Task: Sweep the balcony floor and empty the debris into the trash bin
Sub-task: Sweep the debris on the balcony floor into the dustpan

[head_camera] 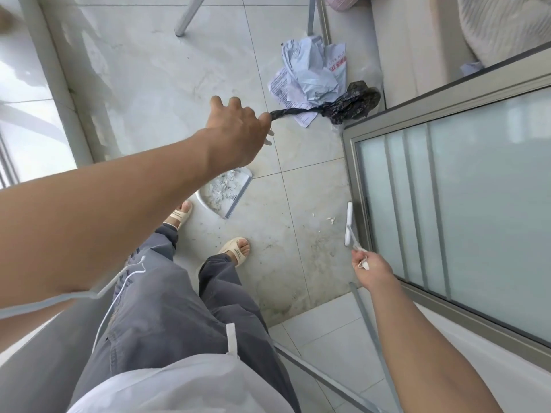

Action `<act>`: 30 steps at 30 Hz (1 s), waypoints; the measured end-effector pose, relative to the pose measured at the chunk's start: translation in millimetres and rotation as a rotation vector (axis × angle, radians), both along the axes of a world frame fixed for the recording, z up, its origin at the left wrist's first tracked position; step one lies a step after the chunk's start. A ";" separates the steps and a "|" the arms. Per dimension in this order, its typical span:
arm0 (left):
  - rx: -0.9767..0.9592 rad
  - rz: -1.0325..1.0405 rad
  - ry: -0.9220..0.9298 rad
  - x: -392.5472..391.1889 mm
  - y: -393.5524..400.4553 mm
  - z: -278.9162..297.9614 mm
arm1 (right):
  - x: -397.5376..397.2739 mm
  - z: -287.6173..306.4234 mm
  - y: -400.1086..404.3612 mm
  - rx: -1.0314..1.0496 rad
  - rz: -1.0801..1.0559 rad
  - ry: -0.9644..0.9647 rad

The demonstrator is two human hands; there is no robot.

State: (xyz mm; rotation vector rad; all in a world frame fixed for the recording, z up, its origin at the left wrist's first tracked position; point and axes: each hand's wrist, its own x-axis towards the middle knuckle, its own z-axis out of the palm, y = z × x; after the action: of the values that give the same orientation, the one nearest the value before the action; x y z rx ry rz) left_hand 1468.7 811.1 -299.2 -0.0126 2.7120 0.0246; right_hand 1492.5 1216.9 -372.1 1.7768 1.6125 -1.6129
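My left hand reaches forward and grips the twisted end of a black plastic bag, which stretches right to the door frame. Beneath it lies a heap of crumpled white and pale blue paper and mailers. A white dustpan rests on the floor below my left hand, holding several paper scraps. My right hand holds the handle end of a small white broom, whose head stands on the floor against the door frame. A few scraps lie left of the broom head.
A frosted sliding glass door with a metal frame bounds the right side. A glass railing runs along the left. Chair legs stand at the top. My sandalled feet are just below the dustpan. The tiled floor is stained near the door.
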 end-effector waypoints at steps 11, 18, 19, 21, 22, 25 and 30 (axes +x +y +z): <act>0.002 -0.024 0.008 -1.7 0.3 -0.6 | 51.6 21.2 -21.5 -0.226 0.097 -0.135; 0.021 -0.013 -0.031 -4.2 -11.5 1.4 | 62.9 82.8 19.5 -0.242 -0.042 0.008; 0.019 -0.015 -0.030 -3.5 -13.0 2.0 | 63.3 79.6 16.0 -0.203 -0.022 0.008; 0.021 -0.021 -0.035 -2.1 -13.7 2.7 | 65.8 62.4 2.3 -0.096 0.065 -0.023; 0.025 -0.024 -0.039 -0.8 -13.8 3.0 | 68.0 50.3 -7.9 -0.038 0.129 -0.054; 0.033 -0.023 -0.053 2.7 -15.0 4.2 | 75.8 18.7 -44.1 0.038 0.291 -0.153; 0.048 -0.007 -0.088 4.0 -18.8 4.7 | 80.6 18.5 -95.3 -0.050 0.444 -0.231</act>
State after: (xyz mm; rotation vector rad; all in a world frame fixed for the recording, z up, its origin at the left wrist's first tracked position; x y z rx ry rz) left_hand 1472.7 792.4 -294.5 0.0099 2.6222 0.0849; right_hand 1573.0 1121.6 -353.6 1.3899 1.6863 -1.1892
